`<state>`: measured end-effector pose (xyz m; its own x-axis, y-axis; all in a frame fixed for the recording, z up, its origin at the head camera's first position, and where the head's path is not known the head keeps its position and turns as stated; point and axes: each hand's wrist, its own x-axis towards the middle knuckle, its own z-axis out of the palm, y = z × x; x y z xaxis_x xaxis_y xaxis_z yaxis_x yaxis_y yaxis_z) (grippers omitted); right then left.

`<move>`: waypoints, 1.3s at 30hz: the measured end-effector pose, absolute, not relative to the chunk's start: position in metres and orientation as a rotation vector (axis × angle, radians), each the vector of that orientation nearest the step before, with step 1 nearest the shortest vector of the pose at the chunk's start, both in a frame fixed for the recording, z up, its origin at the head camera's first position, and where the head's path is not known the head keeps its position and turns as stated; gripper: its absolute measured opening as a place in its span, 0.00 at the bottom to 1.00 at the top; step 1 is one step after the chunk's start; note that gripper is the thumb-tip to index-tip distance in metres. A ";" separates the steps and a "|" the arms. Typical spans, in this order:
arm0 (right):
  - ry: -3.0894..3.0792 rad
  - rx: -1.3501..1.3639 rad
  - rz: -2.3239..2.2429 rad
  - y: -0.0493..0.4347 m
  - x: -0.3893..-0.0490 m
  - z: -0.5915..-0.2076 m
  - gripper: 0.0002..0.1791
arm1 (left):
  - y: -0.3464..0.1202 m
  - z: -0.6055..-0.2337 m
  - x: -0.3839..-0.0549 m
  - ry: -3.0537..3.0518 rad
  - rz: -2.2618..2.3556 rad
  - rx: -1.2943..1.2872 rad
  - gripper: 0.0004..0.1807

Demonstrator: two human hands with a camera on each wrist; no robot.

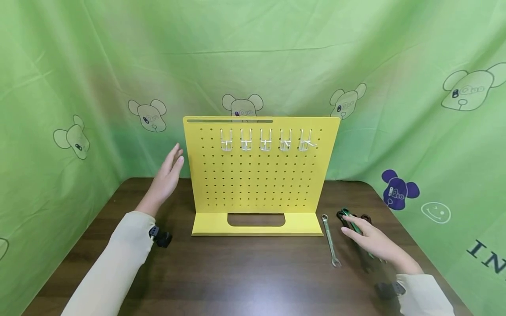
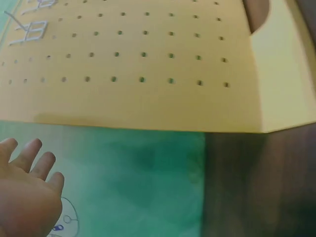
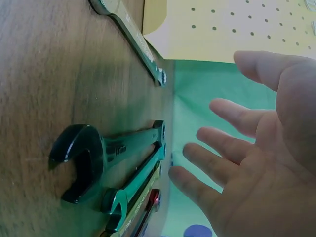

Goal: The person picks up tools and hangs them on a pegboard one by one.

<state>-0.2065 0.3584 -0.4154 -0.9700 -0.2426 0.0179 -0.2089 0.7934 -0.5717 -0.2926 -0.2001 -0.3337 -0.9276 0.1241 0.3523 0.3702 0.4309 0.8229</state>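
A yellow pegboard stands upright on the table. My left hand is raised just left of the board's side edge, fingers extended, holding nothing. Over the group of wrenches on the right hovers my right hand, palm down with fingers spread; the right wrist view shows a gap between it and them. That group includes a black open-end wrench, a green wrench and others partly hidden. A silver combination wrench lies apart, between the board's base and the right hand.
Several white wire hooks hang in a row near the board's top. The board's flat base has a cut-out slot. Behind the brown wooden table hangs a green curtain printed with bear faces.
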 end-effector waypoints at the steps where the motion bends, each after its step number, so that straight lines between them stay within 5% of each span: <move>1: 2.924 -0.368 -0.918 0.358 -0.206 -0.415 0.35 | -0.198 -0.330 -0.295 -2.430 -1.501 -0.433 0.36; 18: 2.915 -0.362 -0.958 0.355 -0.202 -0.420 0.29 | -0.169 -0.274 -0.324 -2.175 -1.461 -0.346 0.33; 39: 2.741 -0.154 -1.148 0.343 -0.208 -0.434 0.24 | -0.166 -0.256 -0.332 -2.157 -1.425 -0.271 0.25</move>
<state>-0.2079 0.3431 -0.4336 -0.9810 -0.1583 -0.1125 -0.0308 0.6990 -0.7145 -0.3322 -0.1660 -0.2560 -0.8363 -0.1226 0.5343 0.4436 0.4215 0.7910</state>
